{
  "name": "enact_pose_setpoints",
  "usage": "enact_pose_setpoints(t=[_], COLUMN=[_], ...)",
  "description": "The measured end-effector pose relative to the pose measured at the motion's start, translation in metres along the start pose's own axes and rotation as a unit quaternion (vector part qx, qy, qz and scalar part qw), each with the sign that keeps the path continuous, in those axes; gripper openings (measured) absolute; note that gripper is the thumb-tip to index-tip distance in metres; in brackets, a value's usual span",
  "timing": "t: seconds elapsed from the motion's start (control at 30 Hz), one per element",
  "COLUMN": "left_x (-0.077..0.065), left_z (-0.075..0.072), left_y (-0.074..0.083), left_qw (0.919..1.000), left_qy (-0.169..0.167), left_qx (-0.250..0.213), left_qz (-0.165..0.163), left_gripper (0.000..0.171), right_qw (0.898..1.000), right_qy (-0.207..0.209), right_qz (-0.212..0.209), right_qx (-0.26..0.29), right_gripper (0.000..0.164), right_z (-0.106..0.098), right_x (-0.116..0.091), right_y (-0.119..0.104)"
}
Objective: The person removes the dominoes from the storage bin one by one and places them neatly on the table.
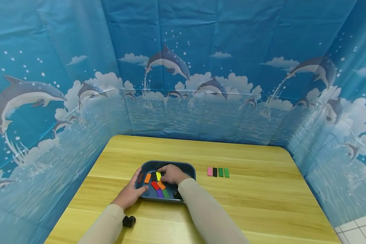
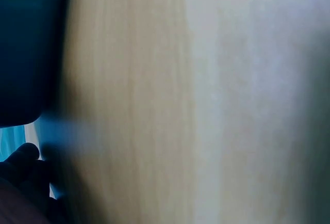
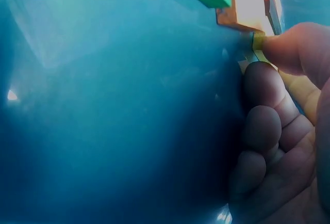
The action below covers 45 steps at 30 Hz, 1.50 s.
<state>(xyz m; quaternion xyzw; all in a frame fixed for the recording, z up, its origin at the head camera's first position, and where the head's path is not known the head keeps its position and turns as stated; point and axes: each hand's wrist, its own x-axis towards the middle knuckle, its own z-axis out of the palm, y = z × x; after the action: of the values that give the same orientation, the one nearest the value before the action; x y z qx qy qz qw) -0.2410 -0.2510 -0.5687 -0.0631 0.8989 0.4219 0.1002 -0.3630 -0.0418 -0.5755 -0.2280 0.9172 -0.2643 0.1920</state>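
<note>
A dark blue tray (image 1: 170, 200) sits on the table, with several flat coloured blocks inside. My left hand (image 1: 129, 193) holds the tray's left side, thumb over the rim and fingers along the outer wall. Inside the tray, my right hand (image 1: 173, 174) pinches a yellow block (image 3: 259, 42) between thumb and index finger; its other fingers curl below. Around it lie a black block (image 1: 154, 176), a red block (image 1: 155, 185), orange blocks (image 1: 147, 178), a purple block (image 1: 160, 193), a green block (image 1: 166, 193) and a brown block (image 1: 140, 178).
On the wooden table (image 1: 256, 200), right of the tray, a pink block (image 1: 209, 171), a black block (image 1: 215, 172) and two green blocks (image 1: 221, 172) stand in a row. A blue dolphin-print curtain (image 1: 183, 112) surrounds the table's back and sides.
</note>
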Motion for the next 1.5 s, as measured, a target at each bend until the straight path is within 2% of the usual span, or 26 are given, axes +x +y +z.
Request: enact_pose_setpoints(t=[0.2,0.47,0.67,0.83,1.03,1.1,1.2,1.33,1.5], left_x=[0.000,0.001,0.000,-0.001,0.001,0.002,0.002,0.002,0.003], left_z=[0.002,0.008,0.012,0.012,0.009,0.009,0.007,0.004,0.001], left_y=[0.000,-0.003,-0.004,-0.009,-0.009,-0.009,-0.009,-0.009,-0.009], left_qw=[1.0000,1.0000,0.9999,0.9999,0.9999,0.9999,0.9998,0.9997,0.9996], left_qy=[-0.001,-0.004,-0.006,-0.005,-0.007,-0.007,-0.008,-0.010,-0.011], left_qx=[-0.001,0.000,-0.004,-0.005,0.002,0.006,0.011,0.012,0.018], left_qz=[0.002,0.003,0.011,0.007,0.010,0.012,0.015,0.016,0.016], left_gripper=[0.090,0.090,0.092,0.092,0.095,0.096,0.096,0.096,0.096], right_qw=[1.000,1.000,0.999,0.997,0.992,0.992,0.993,0.991,0.984], right_qy=[-0.009,-0.020,-0.028,-0.037,-0.012,0.010,0.049,0.084,0.108], right_qz=[0.010,0.012,-0.013,-0.050,-0.097,-0.093,-0.062,0.010,0.085], right_qx=[0.022,0.010,0.027,0.038,0.084,0.085,0.084,0.107,0.110], right_gripper=[0.049,0.046,0.045,0.046,0.048,0.050,0.051,0.054,0.055], right_z=[-0.001,0.000,-0.007,-0.028,-0.077,-0.096,-0.121,-0.144,-0.154], right_x=[-0.004,-0.008,-0.017,-0.030,-0.053,-0.062,-0.077,-0.102,-0.134], right_y=[0.000,0.004,0.007,0.003,0.006,0.017,0.048,0.108,0.184])
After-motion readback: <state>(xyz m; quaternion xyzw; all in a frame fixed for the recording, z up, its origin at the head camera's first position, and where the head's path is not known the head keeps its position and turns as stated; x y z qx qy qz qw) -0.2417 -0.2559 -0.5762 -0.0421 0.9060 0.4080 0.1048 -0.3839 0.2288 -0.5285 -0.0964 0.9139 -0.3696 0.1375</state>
